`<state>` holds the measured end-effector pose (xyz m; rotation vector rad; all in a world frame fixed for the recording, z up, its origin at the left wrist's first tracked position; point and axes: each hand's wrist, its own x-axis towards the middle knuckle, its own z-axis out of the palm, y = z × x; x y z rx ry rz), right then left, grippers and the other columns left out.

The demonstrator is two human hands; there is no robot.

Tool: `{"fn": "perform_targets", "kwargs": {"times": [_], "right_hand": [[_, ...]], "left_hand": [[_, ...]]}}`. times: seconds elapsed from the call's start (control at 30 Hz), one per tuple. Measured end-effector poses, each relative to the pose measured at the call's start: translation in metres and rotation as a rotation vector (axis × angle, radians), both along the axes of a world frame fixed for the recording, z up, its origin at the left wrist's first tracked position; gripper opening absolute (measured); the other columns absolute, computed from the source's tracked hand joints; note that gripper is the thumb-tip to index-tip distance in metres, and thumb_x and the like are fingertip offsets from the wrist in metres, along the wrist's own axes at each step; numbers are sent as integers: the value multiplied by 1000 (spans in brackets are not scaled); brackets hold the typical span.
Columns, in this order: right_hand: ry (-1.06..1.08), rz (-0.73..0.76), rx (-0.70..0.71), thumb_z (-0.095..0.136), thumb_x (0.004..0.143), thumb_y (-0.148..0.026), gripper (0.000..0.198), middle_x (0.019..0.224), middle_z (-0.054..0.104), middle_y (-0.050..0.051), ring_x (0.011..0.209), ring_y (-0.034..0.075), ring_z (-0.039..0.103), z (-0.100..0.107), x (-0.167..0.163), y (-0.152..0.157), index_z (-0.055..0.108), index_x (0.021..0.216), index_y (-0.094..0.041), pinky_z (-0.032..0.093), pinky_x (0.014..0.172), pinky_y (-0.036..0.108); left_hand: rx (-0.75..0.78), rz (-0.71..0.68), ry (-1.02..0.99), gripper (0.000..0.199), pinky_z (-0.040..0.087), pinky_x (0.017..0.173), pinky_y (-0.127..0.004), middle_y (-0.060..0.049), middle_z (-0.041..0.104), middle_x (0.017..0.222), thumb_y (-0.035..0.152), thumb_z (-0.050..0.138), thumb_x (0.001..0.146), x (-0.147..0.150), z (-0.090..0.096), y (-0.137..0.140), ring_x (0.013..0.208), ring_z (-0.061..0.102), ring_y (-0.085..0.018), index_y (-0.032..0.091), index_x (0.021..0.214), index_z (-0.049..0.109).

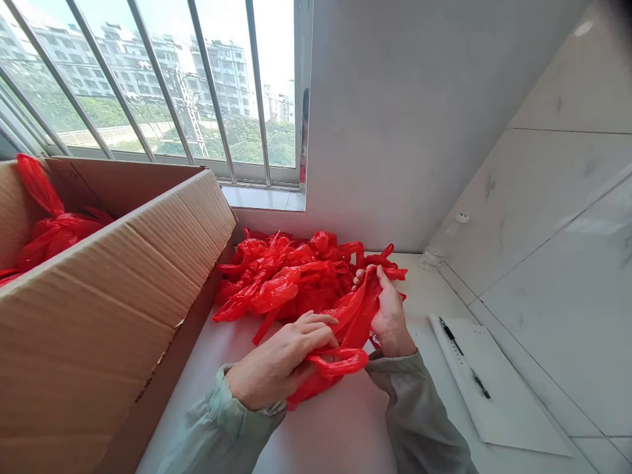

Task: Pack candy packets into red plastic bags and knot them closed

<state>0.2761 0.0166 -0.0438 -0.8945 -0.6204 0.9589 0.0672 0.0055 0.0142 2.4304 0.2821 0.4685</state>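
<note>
Between my two hands a red plastic bag (353,322) is stretched out above the white tabletop. My left hand (291,359) is closed on its near part, where a looped handle hangs out beside the fingers. My right hand (388,309) grips the far end, with the thumb on top and the fingertips curled round behind. Just beyond my hands lies a heap of crumpled red plastic bags (281,276) against the wall.
A large open cardboard box (113,283) stands at left, with a knotted red bag (59,230) inside. At right are a white notebook (513,388), a black pen (464,355) lying on it, and a clear bottle (442,243) by the tiled wall. A barred window (212,85) is behind.
</note>
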Motion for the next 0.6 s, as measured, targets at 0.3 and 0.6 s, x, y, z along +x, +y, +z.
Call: {"fn": "perform_targets", "kwargs": {"times": [0.3,0.6], "right_hand": [[-421,-230,-98,75,75,-46,31,59,52,-5,54,10,43,29,55,-43,61,70,-19,34,49,23],[-933,-13,0,70,84,-32,11,75,62,-2,61,11,52,70,6,-94,64,82,-24,43,53,22]], "left_hand": [[-874,282,-670,35,52,70,-31,9,31,47,45,44,101,-8,8,-4,44,36,-10,22,75,46],[-663,427,-282,108,51,92,-43,-11,48,119,48,85,66,18,-15,-26,111,54,-27,26,139,8]]}}
